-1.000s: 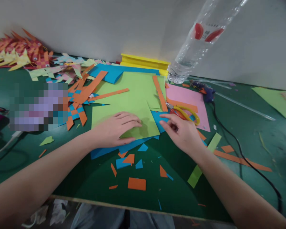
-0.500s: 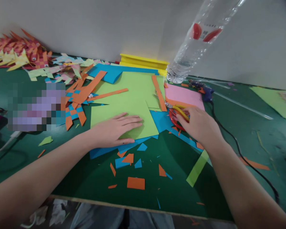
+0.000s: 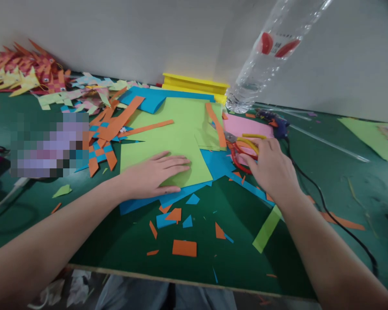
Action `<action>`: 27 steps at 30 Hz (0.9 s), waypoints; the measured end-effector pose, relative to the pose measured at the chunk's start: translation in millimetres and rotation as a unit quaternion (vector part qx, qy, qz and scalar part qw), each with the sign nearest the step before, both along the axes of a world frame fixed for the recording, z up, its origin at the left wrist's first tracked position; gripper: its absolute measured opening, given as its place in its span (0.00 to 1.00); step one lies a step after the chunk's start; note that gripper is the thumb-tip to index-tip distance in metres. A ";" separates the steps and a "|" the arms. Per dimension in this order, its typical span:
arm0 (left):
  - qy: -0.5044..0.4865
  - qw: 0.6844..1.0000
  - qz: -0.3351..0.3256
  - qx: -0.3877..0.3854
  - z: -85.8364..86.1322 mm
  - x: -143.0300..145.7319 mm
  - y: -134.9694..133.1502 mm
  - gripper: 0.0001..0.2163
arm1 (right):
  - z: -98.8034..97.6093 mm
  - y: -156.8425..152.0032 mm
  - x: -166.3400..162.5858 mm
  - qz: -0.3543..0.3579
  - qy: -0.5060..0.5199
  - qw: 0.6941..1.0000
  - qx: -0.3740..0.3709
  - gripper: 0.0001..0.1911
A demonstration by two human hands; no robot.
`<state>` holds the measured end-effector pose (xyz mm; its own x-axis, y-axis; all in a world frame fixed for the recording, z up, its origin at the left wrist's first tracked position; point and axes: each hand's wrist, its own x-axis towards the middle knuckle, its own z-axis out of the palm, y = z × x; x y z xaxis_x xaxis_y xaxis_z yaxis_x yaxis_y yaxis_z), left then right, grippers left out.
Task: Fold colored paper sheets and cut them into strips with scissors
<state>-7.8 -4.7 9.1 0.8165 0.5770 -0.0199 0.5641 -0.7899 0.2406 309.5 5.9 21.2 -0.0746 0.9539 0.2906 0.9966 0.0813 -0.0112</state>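
Note:
My left hand (image 3: 155,174) lies flat on a light green sheet of paper (image 3: 139,154), fingers stretched out to the right. Blue paper (image 3: 139,206) shows beneath that sheet's lower edge. On the right, my right hand (image 3: 271,170) grips a pair of scissors (image 3: 234,138) with one yellow and one red handle loop. The blades point left and partly pass under or behind a narrow orange paper strip (image 3: 216,127). Left of the sheets lies a woven blue and orange paper piece (image 3: 101,150) with loose orange strips.
A clear plastic bottle (image 3: 271,51) stands at the back, near a folded yellow paper (image 3: 194,86). At right are a glue gun (image 3: 280,127) and its black cable (image 3: 320,189). Paper scraps (image 3: 184,248) lie along the front. Red and yellow paper figures (image 3: 32,71) sit back left.
My right hand has raised the scissors slightly, and their handles are spread wider. The green sheet and my left hand have shifted a little to the left.

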 end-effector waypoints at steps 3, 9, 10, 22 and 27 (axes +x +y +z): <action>-0.003 1.000 0.001 0.003 0.4 0.4 0.1 0.28 | 2.4 -1.2 -0.2 0.025 -0.008 0.998 0.059 0.19; -0.032 0.999 0.004 0.026 2.6 -1.2 0.2 0.24 | 2.6 -1.9 -2.3 0.035 0.042 0.995 0.084 0.20; -0.036 0.999 0.005 0.031 3.1 -1.5 0.1 0.24 | 2.2 -1.5 -2.1 0.032 0.064 0.994 0.083 0.20; -0.044 0.998 0.005 0.037 3.6 -2.1 0.4 0.20 | 18.0 1.1 -12.1 -0.052 0.630 0.768 -0.106 0.18; -0.043 0.998 0.010 0.036 3.8 -1.0 0.4 0.20 | 26.9 0.0 -14.6 0.020 0.721 0.674 -0.159 0.13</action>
<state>-8.8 -4.2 13.0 0.8014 0.5911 0.0915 0.5602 -0.7954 0.2314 294.9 6.0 48.1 0.0400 0.9907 -0.1303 -0.0722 -0.1272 -0.9893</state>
